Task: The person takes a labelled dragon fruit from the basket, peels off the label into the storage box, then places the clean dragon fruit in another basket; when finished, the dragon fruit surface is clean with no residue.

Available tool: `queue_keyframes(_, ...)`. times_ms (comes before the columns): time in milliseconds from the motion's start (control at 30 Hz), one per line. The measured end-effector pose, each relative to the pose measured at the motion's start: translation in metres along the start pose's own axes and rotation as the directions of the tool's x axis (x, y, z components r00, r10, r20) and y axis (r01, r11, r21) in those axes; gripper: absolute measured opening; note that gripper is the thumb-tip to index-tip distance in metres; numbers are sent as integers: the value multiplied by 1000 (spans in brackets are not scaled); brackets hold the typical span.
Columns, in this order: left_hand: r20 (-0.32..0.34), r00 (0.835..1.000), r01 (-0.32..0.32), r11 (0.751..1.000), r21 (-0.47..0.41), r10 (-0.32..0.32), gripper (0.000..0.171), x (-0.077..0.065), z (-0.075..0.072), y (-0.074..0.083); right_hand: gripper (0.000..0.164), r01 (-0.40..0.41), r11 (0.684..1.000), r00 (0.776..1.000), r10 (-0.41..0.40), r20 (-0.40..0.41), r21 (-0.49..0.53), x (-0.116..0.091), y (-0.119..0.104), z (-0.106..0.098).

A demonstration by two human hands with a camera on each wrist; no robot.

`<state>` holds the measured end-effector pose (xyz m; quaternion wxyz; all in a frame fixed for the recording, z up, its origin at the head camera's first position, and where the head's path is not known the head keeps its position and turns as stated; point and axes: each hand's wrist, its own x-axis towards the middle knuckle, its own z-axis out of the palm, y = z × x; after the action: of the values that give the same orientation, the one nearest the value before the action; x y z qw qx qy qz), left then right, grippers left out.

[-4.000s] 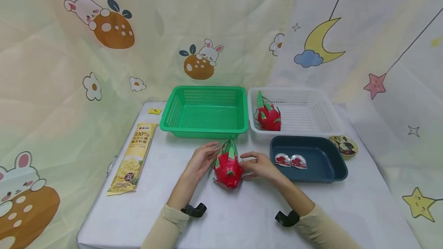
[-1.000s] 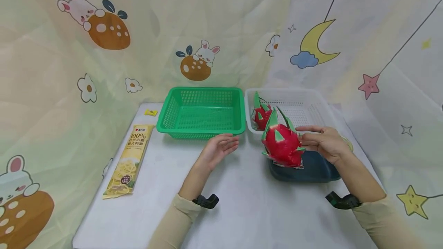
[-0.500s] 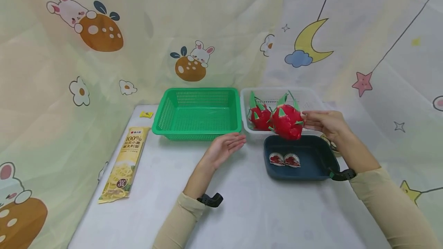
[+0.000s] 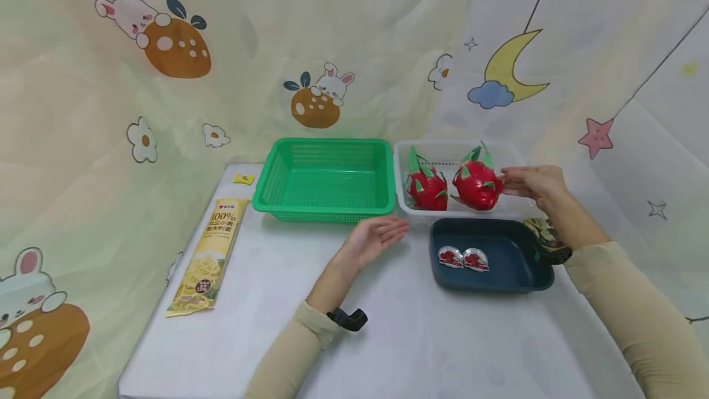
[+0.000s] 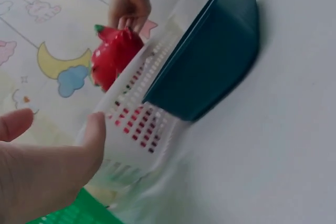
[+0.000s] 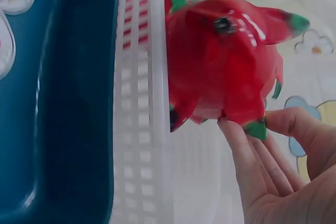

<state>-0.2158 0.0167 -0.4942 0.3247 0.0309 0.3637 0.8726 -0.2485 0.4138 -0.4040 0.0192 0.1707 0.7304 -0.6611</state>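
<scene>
My right hand (image 4: 534,185) pinches a red dragon fruit (image 4: 477,186) by a green-tipped scale at its side; thumb and fingertips meet there in the right wrist view. The fruit (image 5: 113,53) overlaps the rim of the white basket (image 4: 520,207), its lower part inside. A second dragon fruit (image 4: 428,189) lies in the basket's left end, largely hidden behind the perforated wall in the left wrist view. My left hand (image 4: 372,240) is held over the table in front of the green basket (image 4: 327,209), fingers extended and holding nothing.
Below the white basket stands a dark blue tray (image 4: 512,263) with two round red-and-white labelled items (image 4: 463,258). A round tin (image 4: 545,233) is partly behind my right arm. A yellow pasta packet (image 4: 209,254) and a small yellow wrapped piece (image 4: 244,178) lie at left.
My right hand has carried the dragon fruit from the table's middle, over the blue tray, to the white basket. My left hand has let the fruit go and drifted slightly right.
</scene>
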Motion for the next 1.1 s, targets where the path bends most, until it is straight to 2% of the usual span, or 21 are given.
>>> queue_keyframes(100, 1, 1000, -4, 993, -114, 4, 59, 7, 0, -7, 15, 20, 997, 1000, -21, -23, -78, 9, 1, -4)
queue_keyframes(167, -12, 1000, -26, 985, -171, 24, 59, 11, 1, -11, 29, 37, 993, 998, -42, -40, -113, 15, 1, -4)
queue_keyframes(267, -34, 998, -65, 973, -222, 59, 57, 17, 3, -14, 49, 46, 987, 997, -56, -58, -157, 23, 4, -3)
queue_keyframes(333, -39, 997, -79, 967, -241, 71, 55, 20, 5, -16, 56, 45, 983, 995, -59, -76, -178, 27, 6, -2)
queue_keyframes(500, -34, 994, -105, 957, -271, 99, 53, 25, 10, -20, 56, 50, 969, 992, -77, -104, -241, 38, 11, 0)
queue_keyframes(700, -59, 992, -125, 946, -298, 113, 51, 27, 15, -25, 53, 63, 964, 995, -80, -56, -258, 50, 18, 2)
queue_keyframes(1100, -92, 992, -112, 943, -314, 88, 52, 26, 7, -31, 52, 24, 947, 998, -42, -49, -319, 65, 37, 14)
